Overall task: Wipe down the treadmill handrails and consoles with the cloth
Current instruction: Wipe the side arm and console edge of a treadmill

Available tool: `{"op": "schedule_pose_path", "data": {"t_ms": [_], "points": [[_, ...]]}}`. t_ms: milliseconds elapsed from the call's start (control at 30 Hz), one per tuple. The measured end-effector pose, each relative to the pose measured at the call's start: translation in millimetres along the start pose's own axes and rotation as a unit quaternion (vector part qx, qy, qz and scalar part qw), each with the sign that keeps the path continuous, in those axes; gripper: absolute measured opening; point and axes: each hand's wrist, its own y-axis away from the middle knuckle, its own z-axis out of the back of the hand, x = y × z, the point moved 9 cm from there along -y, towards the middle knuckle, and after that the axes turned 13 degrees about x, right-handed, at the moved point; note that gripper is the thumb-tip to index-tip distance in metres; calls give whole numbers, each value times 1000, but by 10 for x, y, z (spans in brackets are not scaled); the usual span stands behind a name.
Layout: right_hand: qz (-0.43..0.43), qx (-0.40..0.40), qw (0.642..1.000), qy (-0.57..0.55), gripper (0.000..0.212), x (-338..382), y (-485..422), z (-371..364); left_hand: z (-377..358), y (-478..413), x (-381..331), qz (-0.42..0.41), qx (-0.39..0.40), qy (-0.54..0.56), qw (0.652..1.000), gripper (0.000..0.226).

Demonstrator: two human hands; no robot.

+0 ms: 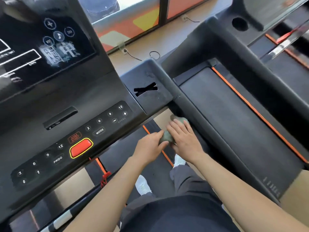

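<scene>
Your treadmill console [63,101] fills the left half of the view: a matte black panel, tilted, carrying one glossy dark screen [41,44] with white icons above a row of flat printed keys. Among the keys sits one raised red stop button [81,147], rounded and ringed in yellow, with one narrow black slot [60,117] above it. To the right, one black cushioned handrail [197,118], tubular and slightly grainy, runs from the console's corner block down toward you. Beyond it lies a second treadmill's belt [234,114], flat and dark, edged by one orange stripe [257,113]. Below, your own belt [150,168] shows two orange stripes and your two pale shoes [143,185].

Your two hands meet just beside the handrail's inner side, below the corner block. The cloth [167,136], small, grey-green and bunched into a soft wad, lies between them. Your right hand [185,139] lies flat over it, fingers extended and pressing down, with a fold of the cloth showing past the fingertips, against the rail. Your left hand [150,146] is curled, pinching the wad's near end between thumb and fingers. One red safety cord [105,179] hangs under the console's lower edge.
</scene>
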Motion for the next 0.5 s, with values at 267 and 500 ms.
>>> {"op": "schedule_pose_path", "data": {"t_ms": [267,500], "points": [[-89,-94,979,-161,69,-167,402,-65,385,-235,-268,-46,-136,52,988,27],[-278,-124,674,-673,26,-384,577,-414,327,-538,-554,-5,-13,68,998,30]]}}
